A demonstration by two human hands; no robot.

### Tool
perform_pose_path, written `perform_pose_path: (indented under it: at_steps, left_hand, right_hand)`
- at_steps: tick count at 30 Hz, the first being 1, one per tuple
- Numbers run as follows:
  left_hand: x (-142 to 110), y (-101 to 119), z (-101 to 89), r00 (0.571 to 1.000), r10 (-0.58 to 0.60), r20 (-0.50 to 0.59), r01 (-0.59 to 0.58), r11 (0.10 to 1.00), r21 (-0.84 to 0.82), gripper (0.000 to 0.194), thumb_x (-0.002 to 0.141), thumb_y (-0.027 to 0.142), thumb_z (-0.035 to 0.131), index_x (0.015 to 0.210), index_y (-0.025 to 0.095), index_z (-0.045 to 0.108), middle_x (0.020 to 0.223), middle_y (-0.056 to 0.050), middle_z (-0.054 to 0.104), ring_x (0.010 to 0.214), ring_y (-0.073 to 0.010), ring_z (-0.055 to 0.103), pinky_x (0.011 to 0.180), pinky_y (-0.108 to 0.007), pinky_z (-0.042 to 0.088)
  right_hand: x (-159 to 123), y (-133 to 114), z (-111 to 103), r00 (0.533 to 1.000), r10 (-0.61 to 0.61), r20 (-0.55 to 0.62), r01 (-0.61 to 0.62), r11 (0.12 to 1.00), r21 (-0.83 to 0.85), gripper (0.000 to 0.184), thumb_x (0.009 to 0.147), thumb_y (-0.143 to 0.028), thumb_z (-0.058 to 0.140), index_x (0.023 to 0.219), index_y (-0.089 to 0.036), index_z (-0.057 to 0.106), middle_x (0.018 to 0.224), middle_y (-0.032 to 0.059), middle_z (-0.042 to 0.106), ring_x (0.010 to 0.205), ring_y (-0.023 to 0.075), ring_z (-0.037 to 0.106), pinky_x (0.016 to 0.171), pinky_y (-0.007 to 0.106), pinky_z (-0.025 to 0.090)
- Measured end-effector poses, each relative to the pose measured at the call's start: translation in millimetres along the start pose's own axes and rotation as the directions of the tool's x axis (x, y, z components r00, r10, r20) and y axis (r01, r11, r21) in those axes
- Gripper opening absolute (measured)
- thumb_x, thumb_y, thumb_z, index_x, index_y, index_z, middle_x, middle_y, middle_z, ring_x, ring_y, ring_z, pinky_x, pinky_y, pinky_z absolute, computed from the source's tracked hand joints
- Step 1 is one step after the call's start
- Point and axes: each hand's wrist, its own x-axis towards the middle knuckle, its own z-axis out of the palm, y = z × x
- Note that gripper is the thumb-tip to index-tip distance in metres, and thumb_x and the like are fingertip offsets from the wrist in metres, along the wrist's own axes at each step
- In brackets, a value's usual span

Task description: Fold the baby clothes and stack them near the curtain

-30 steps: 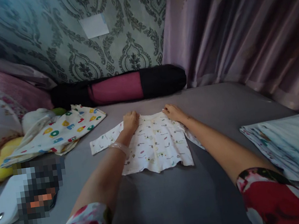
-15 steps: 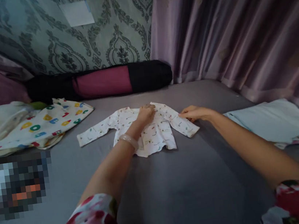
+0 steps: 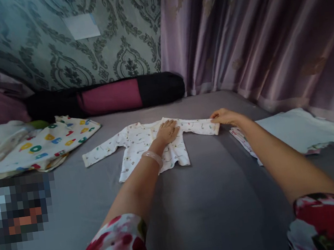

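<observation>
A small white baby shirt (image 3: 139, 145) with a scattered print lies spread on the grey bed sheet (image 3: 197, 211). My left hand (image 3: 167, 132) rests flat on its upper chest, fingers stretched out, with a pale bangle (image 3: 152, 156) on the wrist. At the right, my right hand (image 3: 223, 116) pinches the cuff end of one sleeve, which is drawn straight out sideways. The other sleeve (image 3: 104, 149) slants down to the left, untouched. Part of the shirt's front is hidden under my left forearm.
A folded pile of light cloth (image 3: 300, 130) lies to the right. Cloth with colourful letters (image 3: 52, 144) and a plush toy (image 3: 8, 135) are at the left, near a blurred-out patch. A long black and pink bag (image 3: 111, 97) lies along the wall, beside purple curtains (image 3: 219, 32).
My left hand went from the collar to lying flat on the chest. My right hand left the collar, took the sleeve's end and pulled it out straight, up and rightward.
</observation>
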Motion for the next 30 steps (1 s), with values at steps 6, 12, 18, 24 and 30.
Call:
perform_pose_path:
  at_steps: [6, 12, 18, 24, 30]
  left_hand:
    - [-1.7, 5.8, -1.9, 0.998, -0.029, 0.056, 0.028, 0.999, 0.024, 0.064, 0.096, 0.055, 0.031, 0.148, 0.019, 0.037, 0.154, -0.011, 0.037, 0.144, -0.031, 0.029, 0.118, -0.048, 0.021]
    - [1.4, 2.4, -6.8, 0.992, -0.059, 0.108, 0.06, 0.998, -0.007, 0.071, 0.089, 0.066, 0.038, 0.147, 0.026, 0.039, 0.157, -0.009, 0.033, 0.146, -0.031, 0.026, 0.118, -0.049, 0.019]
    - [8.5, 6.1, -9.5, 0.978, -0.14, 0.156, 0.156, 0.983, -0.094, 0.07, 0.087, 0.072, 0.033, 0.141, 0.028, 0.047, 0.155, -0.006, 0.037, 0.145, -0.0293, 0.028, 0.118, -0.05, 0.019]
    - [5.4, 13.3, -7.7, 0.985, -0.161, 0.067, 0.166, 0.982, -0.086, 0.068, 0.086, 0.071, 0.04, 0.138, 0.028, 0.048, 0.153, -0.007, 0.04, 0.144, -0.03, 0.029, 0.118, -0.053, 0.018]
    - [13.2, 6.3, -17.7, 0.949, -0.135, 0.286, 0.165, 0.983, -0.085, 0.095, 0.071, 0.082, 0.047, 0.148, 0.028, 0.034, 0.162, -0.009, 0.02, 0.149, -0.0347, 0.012, 0.118, -0.058, 0.008]
  right_hand:
    - [11.7, 9.0, 31.6, 0.967, 0.095, -0.235, -0.136, 0.977, -0.165, 0.032, 0.088, -0.027, 0.057, 0.114, -0.01, 0.066, 0.107, 0.0153, 0.069, 0.095, 0.0216, 0.065, 0.077, 0.028, 0.049]
    - [2.8, 11.1, 37.8, 0.959, 0.004, -0.284, -0.091, 0.952, -0.293, 0.035, 0.094, -0.021, 0.045, 0.125, -0.013, 0.059, 0.12, 0.016, 0.065, 0.115, 0.0251, 0.059, 0.091, 0.032, 0.045]
    - [-18.9, -0.4, 42.5, 0.963, -0.052, -0.263, -0.08, 0.881, -0.466, 0.039, 0.096, -0.015, 0.034, 0.127, -0.016, 0.058, 0.125, 0.0195, 0.059, 0.111, 0.0297, 0.061, 0.087, 0.039, 0.046]
    - [-31.6, -11.1, 47.6, 0.956, -0.047, -0.289, -0.112, 0.852, -0.511, 0.04, 0.096, -0.01, 0.032, 0.127, -0.014, 0.058, 0.125, 0.0203, 0.056, 0.108, 0.0289, 0.062, 0.087, 0.038, 0.047]
    - [-32.2, -17.5, 45.6, 0.956, -0.029, -0.292, -0.151, 0.804, -0.575, 0.044, 0.091, -0.004, 0.033, 0.126, -0.01, 0.059, 0.121, 0.0221, 0.059, 0.109, 0.0292, 0.061, 0.088, 0.039, 0.044]
